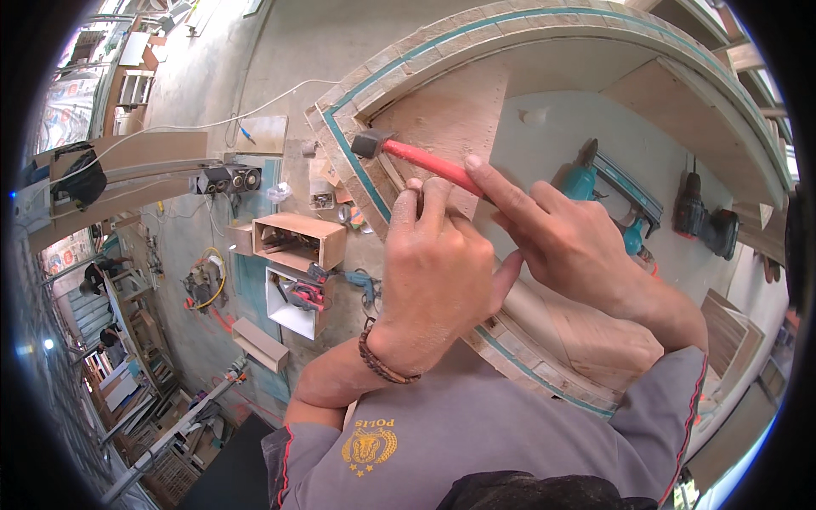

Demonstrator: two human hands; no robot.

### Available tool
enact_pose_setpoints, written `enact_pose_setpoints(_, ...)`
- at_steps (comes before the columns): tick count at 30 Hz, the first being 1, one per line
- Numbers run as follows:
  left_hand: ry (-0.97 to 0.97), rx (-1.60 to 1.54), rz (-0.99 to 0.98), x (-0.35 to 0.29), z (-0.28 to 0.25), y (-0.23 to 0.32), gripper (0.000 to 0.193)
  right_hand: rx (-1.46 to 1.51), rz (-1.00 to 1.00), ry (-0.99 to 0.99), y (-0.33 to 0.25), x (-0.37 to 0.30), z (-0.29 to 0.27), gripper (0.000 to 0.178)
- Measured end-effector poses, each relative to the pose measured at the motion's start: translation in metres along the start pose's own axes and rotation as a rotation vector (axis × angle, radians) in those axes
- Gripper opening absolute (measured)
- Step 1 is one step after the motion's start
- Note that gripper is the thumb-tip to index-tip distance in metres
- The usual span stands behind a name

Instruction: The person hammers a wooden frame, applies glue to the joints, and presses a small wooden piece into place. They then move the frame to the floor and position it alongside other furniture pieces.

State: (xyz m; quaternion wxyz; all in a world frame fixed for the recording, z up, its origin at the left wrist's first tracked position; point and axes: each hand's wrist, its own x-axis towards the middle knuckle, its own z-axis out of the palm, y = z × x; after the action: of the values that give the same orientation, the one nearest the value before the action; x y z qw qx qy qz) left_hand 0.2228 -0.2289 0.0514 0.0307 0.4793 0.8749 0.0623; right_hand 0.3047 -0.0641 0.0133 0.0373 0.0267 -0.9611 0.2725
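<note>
In the head view, the hammer with a red handle and a dark, block-shaped head (429, 163) is in the right hand (569, 238), which is closed around the handle with the index finger extended along its upper side. The hammer is judged head-heavy and rigid, with little risk of breakage; the handle appears smooth and may slip in a dusty palm. The suitable hold is on the red handle, toward the end away from the head, as the right hand has it. The hammer projects from the right hand toward the upper left, its head beyond the fingertips and over the corner of the curved pale-wood frame with a teal stripe (442, 38); contact between head and frame cannot be confirmed. The dust-marked left hand (442, 263), with a dark braided bracelet (374, 357) at its wrist, lies below the handle. Its fingers are bent and its thumb stands out toward the right hand; whether the fingertips pinch a small part cannot be told. A teal-and-grey power tool (580, 181) lies inside the frame, to the right of the hammer and well apart from its head.
</note>
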Motion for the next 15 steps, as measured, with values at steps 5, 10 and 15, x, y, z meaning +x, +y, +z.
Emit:
enact_pose_setpoints(5, -0.035, 0.027, -0.01, 0.0, 0.001, 0.0, 0.066, -0.005, 0.006, 0.027, 0.009, -0.002, 0.007, 0.077)
enact_pose_setpoints(10, -0.027, 0.025, -0.03, -0.002, 0.001, 0.001, 0.068, 0.042, 0.01, -0.01, 0.0, 0.005, -0.006, 0.08)
enact_pose_setpoints(15, -0.025, 0.058, -0.032, -0.002, 0.002, 0.003, 0.072, 0.055, -0.028, 0.072, 0.005, 0.003, 0.007, 0.08)
